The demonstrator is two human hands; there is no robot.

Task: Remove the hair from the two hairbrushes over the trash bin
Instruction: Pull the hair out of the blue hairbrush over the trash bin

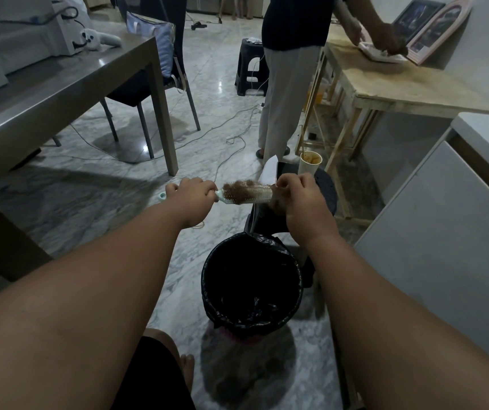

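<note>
I hold a pale mint hairbrush (pixel 259 195) level in the air, beyond the far rim of the trash bin (pixel 207 279), which is lined with a black bag. My left hand (pixel 188 195) grips the brush handle, whose end sticks out on the left. A clump of brown hair (pixel 239 190) sits tangled in the white bristles. My right hand (pixel 299 196) pinches hair at the brush's right end. A second hairbrush is not in sight.
A black stool (pixel 326 184) behind the bin carries a paper cup (pixel 310 162) and a dark flat object. A grey table (pixel 60 84) with chairs stands left, a white cabinet (pixel 444 232) right. Another person (pixel 290 69) works at a wooden table (pixel 409 81). Cables cross the marble floor.
</note>
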